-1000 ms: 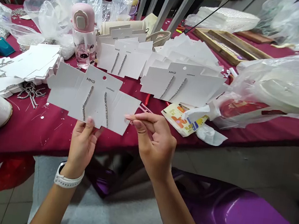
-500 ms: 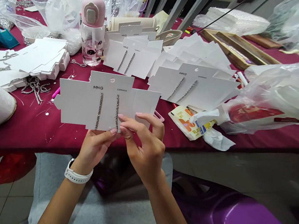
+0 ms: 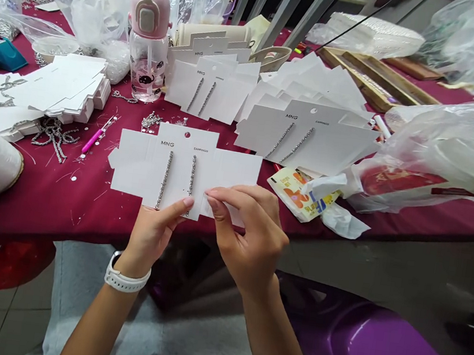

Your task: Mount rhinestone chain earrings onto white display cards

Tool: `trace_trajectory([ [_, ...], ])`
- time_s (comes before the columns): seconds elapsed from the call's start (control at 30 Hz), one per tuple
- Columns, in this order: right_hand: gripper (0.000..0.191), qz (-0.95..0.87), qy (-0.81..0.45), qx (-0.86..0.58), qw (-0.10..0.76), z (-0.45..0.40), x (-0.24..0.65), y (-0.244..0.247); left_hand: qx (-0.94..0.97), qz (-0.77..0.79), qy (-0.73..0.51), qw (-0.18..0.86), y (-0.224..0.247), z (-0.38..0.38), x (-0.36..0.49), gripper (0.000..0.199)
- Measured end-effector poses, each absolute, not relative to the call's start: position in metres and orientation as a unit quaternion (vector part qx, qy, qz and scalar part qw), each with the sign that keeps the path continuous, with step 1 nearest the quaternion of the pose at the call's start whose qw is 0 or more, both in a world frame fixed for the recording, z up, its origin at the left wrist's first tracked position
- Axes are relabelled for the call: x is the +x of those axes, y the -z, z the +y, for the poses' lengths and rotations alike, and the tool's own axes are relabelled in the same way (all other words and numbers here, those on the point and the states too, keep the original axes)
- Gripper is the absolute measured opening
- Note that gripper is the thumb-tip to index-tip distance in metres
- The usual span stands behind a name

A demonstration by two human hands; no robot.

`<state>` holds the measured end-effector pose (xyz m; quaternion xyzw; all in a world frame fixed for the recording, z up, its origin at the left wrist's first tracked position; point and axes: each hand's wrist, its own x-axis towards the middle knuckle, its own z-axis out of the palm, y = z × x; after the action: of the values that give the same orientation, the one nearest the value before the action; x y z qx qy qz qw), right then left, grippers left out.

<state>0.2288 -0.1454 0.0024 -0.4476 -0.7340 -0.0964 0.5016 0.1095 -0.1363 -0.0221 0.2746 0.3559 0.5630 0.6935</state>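
Note:
My left hand (image 3: pixel 154 233) grips the lower edge of a white earring card (image 3: pixel 180 179), thumb in front and fingers hidden behind. Two strands of silver rhinestone chain earrings (image 3: pixel 165 180) hang on the card, under the letters MNG and EARRINGS. The thumb lies over the lower part of the right-hand strand. My right hand (image 3: pixel 250 226) is in front of the card's right flap, thumb and index finger pinched together; whatever is between them, if anything, is too small to make out. Behind the card stand more cards with earrings (image 3: pixel 307 137).
A pink-lidded bottle (image 3: pixel 146 49) stands behind the card. To the left are stacked white cards (image 3: pixel 74 83), loose rhinestone chains (image 3: pixel 54 137) and a pink pen-like tool (image 3: pixel 93 138). A yellow printed packet (image 3: pixel 298 194) lies right, beside a plastic bag (image 3: pixel 444 164). A purple stool (image 3: pixel 398 344) stands below.
The card has shifted right and slightly down. My right hand has moved from the right strand's lower end to the right, and its fingers are drawn closer together.

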Motion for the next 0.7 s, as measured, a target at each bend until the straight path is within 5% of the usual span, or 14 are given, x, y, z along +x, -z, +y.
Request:
trace_trajectory([
  [0.7, 0.012, -0.816, 0.209, -0.390, 0.371, -0.123, 0.241, -0.020, 0.229, 0.378, -0.582, 0.683, 0.020, -0.142, 0.110, 0.056],
])
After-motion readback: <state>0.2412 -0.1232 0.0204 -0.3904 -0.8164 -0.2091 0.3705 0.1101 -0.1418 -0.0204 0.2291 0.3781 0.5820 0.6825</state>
